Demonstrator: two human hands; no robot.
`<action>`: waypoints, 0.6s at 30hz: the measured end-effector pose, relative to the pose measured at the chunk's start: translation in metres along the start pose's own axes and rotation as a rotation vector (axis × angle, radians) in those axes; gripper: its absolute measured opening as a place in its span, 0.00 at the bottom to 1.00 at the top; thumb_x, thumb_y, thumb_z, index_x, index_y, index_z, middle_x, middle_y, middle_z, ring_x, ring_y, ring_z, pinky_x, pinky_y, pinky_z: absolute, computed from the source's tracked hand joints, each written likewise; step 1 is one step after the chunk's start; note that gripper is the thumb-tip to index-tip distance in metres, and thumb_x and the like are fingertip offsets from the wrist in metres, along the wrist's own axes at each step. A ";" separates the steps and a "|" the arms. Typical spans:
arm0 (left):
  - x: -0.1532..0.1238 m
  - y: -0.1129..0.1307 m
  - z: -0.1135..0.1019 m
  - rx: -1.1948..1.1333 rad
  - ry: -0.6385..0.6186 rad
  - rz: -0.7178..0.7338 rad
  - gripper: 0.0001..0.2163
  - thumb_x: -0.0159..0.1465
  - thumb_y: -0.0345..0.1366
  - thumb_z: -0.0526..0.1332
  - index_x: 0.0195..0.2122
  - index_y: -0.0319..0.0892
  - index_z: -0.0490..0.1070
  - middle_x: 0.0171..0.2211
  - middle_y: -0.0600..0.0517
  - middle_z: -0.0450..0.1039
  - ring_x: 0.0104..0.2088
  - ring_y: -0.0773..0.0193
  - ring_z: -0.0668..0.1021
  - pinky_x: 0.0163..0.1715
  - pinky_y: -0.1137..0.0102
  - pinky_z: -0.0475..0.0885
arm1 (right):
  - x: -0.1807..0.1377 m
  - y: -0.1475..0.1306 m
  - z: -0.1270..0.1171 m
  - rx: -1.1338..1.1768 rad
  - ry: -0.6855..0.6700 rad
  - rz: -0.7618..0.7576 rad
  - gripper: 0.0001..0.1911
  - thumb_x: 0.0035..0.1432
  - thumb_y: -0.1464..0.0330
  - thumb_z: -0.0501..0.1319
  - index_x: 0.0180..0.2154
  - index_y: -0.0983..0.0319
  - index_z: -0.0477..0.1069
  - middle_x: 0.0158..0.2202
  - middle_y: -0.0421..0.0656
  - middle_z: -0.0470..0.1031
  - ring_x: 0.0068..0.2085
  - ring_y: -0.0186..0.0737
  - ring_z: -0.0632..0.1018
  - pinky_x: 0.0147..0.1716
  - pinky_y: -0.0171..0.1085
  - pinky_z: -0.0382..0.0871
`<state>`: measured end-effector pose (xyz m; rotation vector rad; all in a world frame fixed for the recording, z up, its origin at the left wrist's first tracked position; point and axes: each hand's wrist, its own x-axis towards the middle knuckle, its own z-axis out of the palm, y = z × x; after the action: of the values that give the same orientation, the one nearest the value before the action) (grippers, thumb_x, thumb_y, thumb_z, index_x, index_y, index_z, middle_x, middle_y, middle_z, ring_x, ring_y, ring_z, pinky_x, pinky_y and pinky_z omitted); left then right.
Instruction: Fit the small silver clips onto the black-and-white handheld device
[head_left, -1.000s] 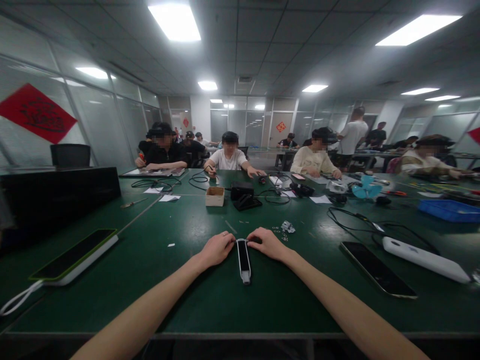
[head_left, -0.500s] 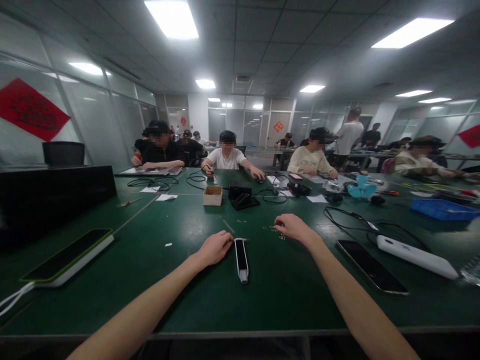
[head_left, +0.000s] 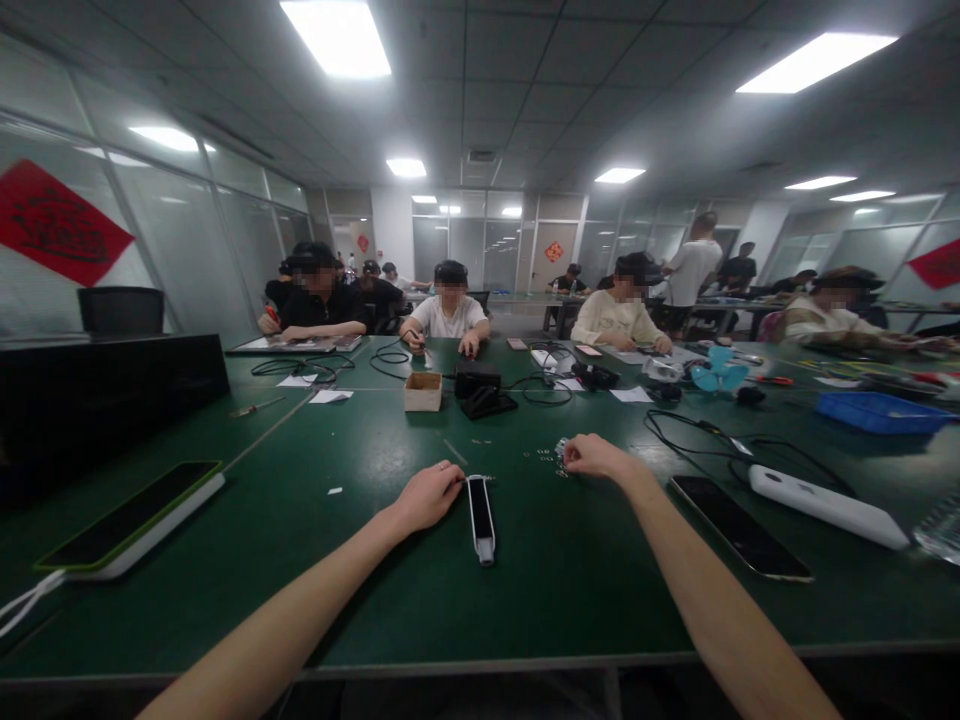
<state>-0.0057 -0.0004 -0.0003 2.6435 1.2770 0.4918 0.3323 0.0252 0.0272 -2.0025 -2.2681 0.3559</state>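
Note:
My left hand (head_left: 430,496) rests on the green table with its fingers closed together, a ring on one finger. Its fingertips are at the top end of a long, narrow black object with a white rim (head_left: 481,520) and a grey lower end. Small pale bits stick out by those fingertips; whether they are held cannot be made out. My right hand (head_left: 600,457) is closed, its fingertips down at a small cluster of shiny little pieces (head_left: 561,450). More tiny ring-like pieces (head_left: 545,453) lie just left of it. What the right fingers pinch is hidden.
A phone (head_left: 739,525) and a white power bank (head_left: 829,507) lie to my right, a green-edged phone (head_left: 135,510) to my left. Ahead are a small cardboard box (head_left: 423,393) and a black stand (head_left: 484,390). A blue tray (head_left: 885,411) sits far right. People sit across the table.
My right hand has shifted slightly right, uncovering the shiny cluster at its fingertips. My left hand stays put. The person opposite has drawn one hand back, away from a small object.

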 end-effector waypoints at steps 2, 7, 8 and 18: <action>0.000 0.000 0.000 0.001 -0.001 0.002 0.08 0.66 0.34 0.50 0.42 0.43 0.68 0.40 0.50 0.70 0.38 0.62 0.73 0.38 0.69 0.68 | -0.001 0.000 0.000 0.003 -0.009 -0.025 0.08 0.48 0.72 0.61 0.33 0.59 0.76 0.32 0.42 0.76 0.33 0.37 0.76 0.29 0.30 0.64; -0.001 0.002 -0.001 0.005 0.004 0.008 0.08 0.66 0.34 0.50 0.41 0.44 0.68 0.40 0.50 0.69 0.38 0.62 0.73 0.37 0.69 0.68 | 0.001 0.000 0.002 0.008 -0.025 -0.062 0.12 0.48 0.75 0.60 0.36 0.58 0.76 0.33 0.41 0.76 0.33 0.36 0.76 0.30 0.30 0.64; -0.001 0.003 -0.002 0.009 -0.001 0.005 0.08 0.66 0.34 0.50 0.41 0.44 0.68 0.40 0.50 0.70 0.38 0.62 0.73 0.38 0.69 0.68 | 0.001 0.001 0.003 0.009 -0.026 -0.064 0.12 0.48 0.75 0.60 0.35 0.58 0.76 0.33 0.41 0.76 0.33 0.36 0.76 0.31 0.30 0.64; -0.001 -0.001 0.002 0.009 0.023 0.020 0.08 0.66 0.33 0.50 0.41 0.44 0.68 0.40 0.50 0.70 0.38 0.62 0.74 0.39 0.69 0.69 | 0.000 -0.003 0.003 0.039 -0.009 -0.022 0.04 0.46 0.75 0.60 0.25 0.62 0.73 0.26 0.42 0.75 0.28 0.34 0.75 0.26 0.29 0.62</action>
<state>-0.0063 0.0000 -0.0023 2.6685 1.2632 0.5220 0.3289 0.0246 0.0251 -1.9596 -2.2687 0.4041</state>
